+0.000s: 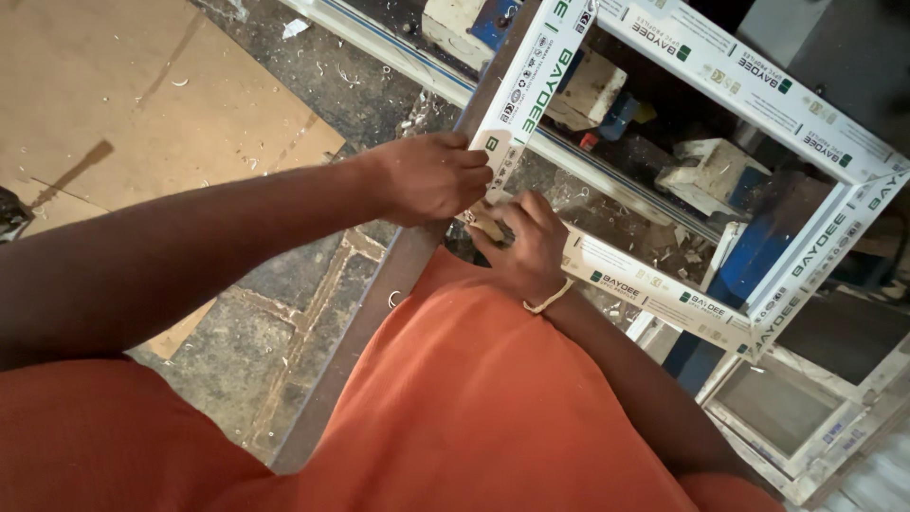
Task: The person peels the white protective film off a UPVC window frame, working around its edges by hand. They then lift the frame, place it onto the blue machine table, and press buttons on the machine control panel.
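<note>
A big white window frame [720,71] fills the picture from 12 o'clock round to 4 o'clock. It is made of plastic bars with green marks on them, and it lies tilted across a metal stand with blue parts [749,256]. White blocks [706,171] sit under it, seen through the open middle.

At 10 o'clock a large brown board [123,95] lies on the grey stone floor [275,322]. Small white shavings are scattered on both.

The person wears an orange shirt [474,408], which fills the bottom from 5 to 8 o'clock.

The left hand [431,177] is near the middle. Its grip is closed around the near corner of the frame, with the fingers wrapped over the bar's edge.

The right hand [524,245] is just beside it, at 5 o'clock from the left hand. Its fingers are bent and pinch a small tan thing [486,225] pressed against the same corner. What that thing is cannot be told. A thin pale band [550,298] goes around the right wrist.

A second, smaller frame [796,417] lies at 4 o'clock.
</note>
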